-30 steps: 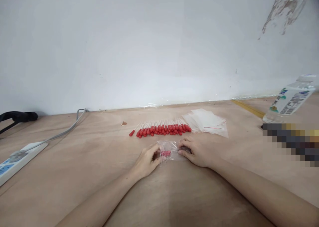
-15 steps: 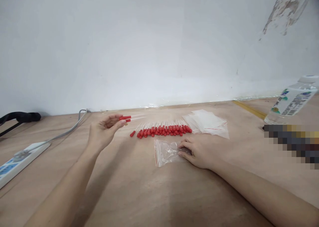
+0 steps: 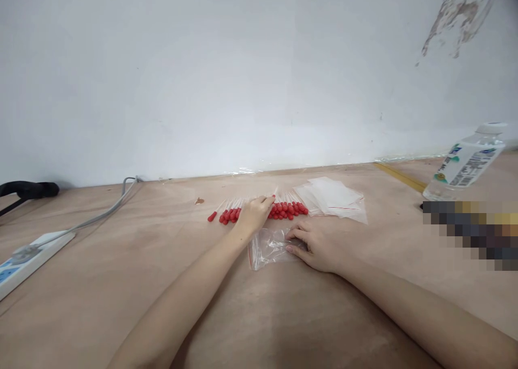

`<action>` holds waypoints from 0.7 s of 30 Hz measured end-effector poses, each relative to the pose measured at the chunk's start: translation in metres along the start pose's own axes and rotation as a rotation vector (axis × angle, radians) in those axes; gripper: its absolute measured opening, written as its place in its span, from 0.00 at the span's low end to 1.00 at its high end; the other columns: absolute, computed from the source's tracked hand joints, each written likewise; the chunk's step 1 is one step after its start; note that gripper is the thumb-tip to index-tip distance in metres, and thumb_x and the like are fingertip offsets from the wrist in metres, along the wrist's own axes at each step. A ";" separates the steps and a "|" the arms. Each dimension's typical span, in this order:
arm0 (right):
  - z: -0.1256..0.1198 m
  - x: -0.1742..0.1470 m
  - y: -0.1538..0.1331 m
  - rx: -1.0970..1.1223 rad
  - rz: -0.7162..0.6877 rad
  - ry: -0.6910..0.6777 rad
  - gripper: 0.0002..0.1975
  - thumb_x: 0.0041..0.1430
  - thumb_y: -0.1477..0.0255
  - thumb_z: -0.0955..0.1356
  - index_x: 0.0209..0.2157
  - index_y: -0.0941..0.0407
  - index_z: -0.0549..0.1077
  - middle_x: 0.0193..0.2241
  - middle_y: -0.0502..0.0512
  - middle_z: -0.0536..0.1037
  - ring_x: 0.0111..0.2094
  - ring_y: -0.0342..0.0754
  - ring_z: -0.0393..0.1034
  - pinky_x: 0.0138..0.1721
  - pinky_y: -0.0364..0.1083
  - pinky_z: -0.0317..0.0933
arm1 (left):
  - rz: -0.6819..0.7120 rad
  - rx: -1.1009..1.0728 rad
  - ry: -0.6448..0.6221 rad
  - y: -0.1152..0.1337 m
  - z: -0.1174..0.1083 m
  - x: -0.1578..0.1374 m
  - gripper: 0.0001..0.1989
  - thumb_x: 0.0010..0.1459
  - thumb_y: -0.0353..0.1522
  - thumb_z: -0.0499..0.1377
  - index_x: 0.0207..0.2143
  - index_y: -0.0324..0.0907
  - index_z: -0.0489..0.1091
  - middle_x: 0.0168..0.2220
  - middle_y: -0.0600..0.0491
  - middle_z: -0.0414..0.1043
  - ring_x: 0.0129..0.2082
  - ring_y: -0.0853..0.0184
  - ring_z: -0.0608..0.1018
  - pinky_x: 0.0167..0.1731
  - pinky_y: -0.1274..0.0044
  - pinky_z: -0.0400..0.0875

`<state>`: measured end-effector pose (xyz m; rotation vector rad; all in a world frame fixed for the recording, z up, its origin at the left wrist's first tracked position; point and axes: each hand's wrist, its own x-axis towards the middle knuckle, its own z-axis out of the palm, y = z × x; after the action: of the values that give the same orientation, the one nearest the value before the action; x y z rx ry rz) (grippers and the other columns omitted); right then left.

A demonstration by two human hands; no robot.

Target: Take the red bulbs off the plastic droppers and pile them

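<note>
"What sort of place is this?"

"A plain, makeshift work corner: a wooden surface (image 3: 121,282) against a white wall (image 3: 182,83) with a peeling patch (image 3: 461,15)."

"Home or workshop?"

"The view cannot settle that. A power strip (image 3: 38,262), a row of red-headed sticks (image 3: 285,209) and a stack of plastic bags (image 3: 334,193) suggest handwork, while a labelled bottle (image 3: 467,164) sharing the surface could belong anywhere."

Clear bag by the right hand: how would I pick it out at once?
On the wooden table, find the row of red-headed sticks. Just on the near side of it, at the right hand, lies the clear bag. Unlike the piled bags farther right, it lies alone, its red-lined end towards the left.
</note>
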<state>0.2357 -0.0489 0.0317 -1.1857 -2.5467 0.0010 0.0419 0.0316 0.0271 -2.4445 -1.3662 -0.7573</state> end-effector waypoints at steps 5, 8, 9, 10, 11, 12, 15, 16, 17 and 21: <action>0.001 0.000 0.000 0.053 0.004 -0.016 0.13 0.58 0.63 0.61 0.41 0.51 0.71 0.37 0.51 0.72 0.39 0.46 0.65 0.41 0.46 0.55 | 0.000 -0.009 -0.064 0.003 -0.002 0.003 0.09 0.54 0.32 0.57 0.38 0.40 0.71 0.31 0.48 0.73 0.31 0.61 0.76 0.31 0.73 0.69; 0.003 0.000 0.000 0.079 -0.002 -0.001 0.12 0.58 0.64 0.61 0.40 0.52 0.71 0.37 0.52 0.72 0.39 0.46 0.65 0.42 0.46 0.55 | -0.023 -0.067 -0.048 0.004 -0.017 -0.007 0.11 0.53 0.34 0.58 0.39 0.40 0.71 0.32 0.48 0.73 0.31 0.62 0.75 0.31 0.73 0.69; 0.004 0.000 0.000 0.078 -0.004 0.007 0.12 0.58 0.64 0.61 0.40 0.53 0.71 0.37 0.53 0.72 0.38 0.46 0.65 0.42 0.46 0.55 | -0.023 -0.116 -0.036 0.004 -0.023 -0.013 0.11 0.55 0.34 0.57 0.39 0.40 0.71 0.32 0.49 0.73 0.31 0.63 0.75 0.32 0.74 0.69; 0.004 0.000 0.000 0.073 -0.008 0.011 0.13 0.58 0.64 0.61 0.39 0.53 0.72 0.37 0.53 0.72 0.38 0.47 0.65 0.42 0.47 0.55 | -0.017 -0.178 -0.025 0.005 -0.030 -0.021 0.10 0.56 0.34 0.55 0.38 0.41 0.72 0.33 0.49 0.73 0.32 0.65 0.75 0.34 0.74 0.70; 0.004 -0.001 0.000 0.068 -0.009 0.014 0.13 0.58 0.64 0.61 0.39 0.53 0.72 0.37 0.54 0.72 0.38 0.47 0.65 0.42 0.47 0.56 | -0.004 -0.243 -0.019 0.006 -0.036 -0.031 0.10 0.58 0.34 0.53 0.37 0.41 0.72 0.35 0.50 0.73 0.34 0.66 0.75 0.36 0.75 0.70; 0.004 -0.001 -0.001 0.063 -0.011 0.017 0.13 0.58 0.64 0.61 0.40 0.54 0.71 0.37 0.54 0.73 0.38 0.47 0.65 0.42 0.47 0.56 | 0.010 -0.296 -0.021 0.007 -0.041 -0.041 0.11 0.59 0.34 0.52 0.37 0.42 0.72 0.37 0.50 0.73 0.37 0.66 0.75 0.39 0.74 0.69; 0.005 -0.002 -0.002 0.055 -0.019 0.025 0.14 0.59 0.65 0.60 0.43 0.54 0.70 0.39 0.55 0.73 0.40 0.49 0.66 0.43 0.48 0.57 | 0.056 -0.379 -0.113 0.009 -0.051 -0.072 0.15 0.60 0.35 0.49 0.46 0.43 0.69 0.49 0.50 0.68 0.50 0.64 0.69 0.50 0.70 0.64; 0.006 -0.002 -0.002 0.052 -0.027 0.025 0.15 0.59 0.65 0.60 0.45 0.55 0.69 0.41 0.56 0.72 0.42 0.49 0.66 0.43 0.49 0.58 | 0.070 -0.387 -0.169 0.009 -0.052 -0.081 0.17 0.61 0.36 0.48 0.51 0.43 0.64 0.53 0.49 0.64 0.54 0.63 0.65 0.53 0.69 0.61; 0.008 -0.002 -0.002 0.050 -0.038 0.027 0.16 0.59 0.64 0.60 0.46 0.55 0.68 0.42 0.57 0.72 0.43 0.50 0.65 0.45 0.49 0.58 | 0.081 -0.385 -0.234 0.008 -0.053 -0.088 0.20 0.61 0.38 0.47 0.55 0.43 0.59 0.57 0.50 0.59 0.57 0.63 0.60 0.55 0.67 0.57; 0.020 -0.002 0.006 0.095 -0.093 0.003 0.20 0.60 0.62 0.59 0.52 0.54 0.65 0.50 0.55 0.68 0.51 0.51 0.61 0.52 0.51 0.55 | 0.085 -0.297 -0.466 0.001 -0.050 -0.106 0.28 0.61 0.43 0.45 0.61 0.45 0.44 0.62 0.51 0.44 0.62 0.62 0.49 0.59 0.62 0.45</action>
<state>0.2357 -0.0435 0.0115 -1.0302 -2.5663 0.0965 -0.0190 -0.0672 0.0115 -3.0345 -1.3607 -0.4045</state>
